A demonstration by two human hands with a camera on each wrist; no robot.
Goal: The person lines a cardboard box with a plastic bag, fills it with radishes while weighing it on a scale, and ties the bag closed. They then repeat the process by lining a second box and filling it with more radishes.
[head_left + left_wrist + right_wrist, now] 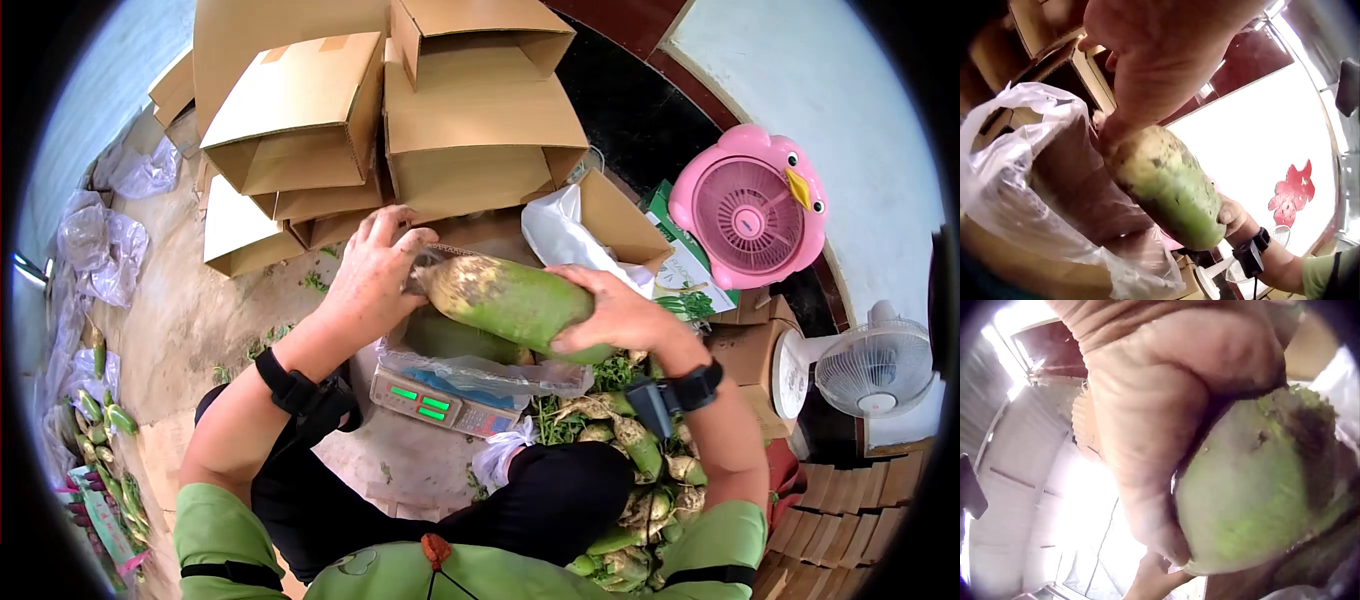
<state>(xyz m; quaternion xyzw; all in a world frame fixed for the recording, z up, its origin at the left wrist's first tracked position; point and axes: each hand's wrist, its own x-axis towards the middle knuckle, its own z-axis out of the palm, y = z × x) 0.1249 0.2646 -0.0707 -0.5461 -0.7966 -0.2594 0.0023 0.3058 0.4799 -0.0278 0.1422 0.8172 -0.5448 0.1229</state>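
Note:
A thick green radish (500, 300) with a pale, brown-spotted end is held level over a box lined with clear plastic (555, 378). My right hand (625, 315) grips its green end, thumb toward me and fingers over the top. At the pale root end, the thumb and fingers of my left hand (365, 270) pinch the tip. Below it, another green radish (450, 338) lies inside the lined box. The box stands on a digital scale (440, 405) with lit green displays. In the left wrist view, the plastic liner (1022, 181) hangs open beside the held radish.
Open cardboard boxes (300, 120) are stacked ahead. A heap of leafy green radishes (640, 450) lies by my right leg. To the right stand a pink fan (750, 215) and a white fan (872, 368). Plastic bags (100, 245) and more vegetables (105, 430) line the left.

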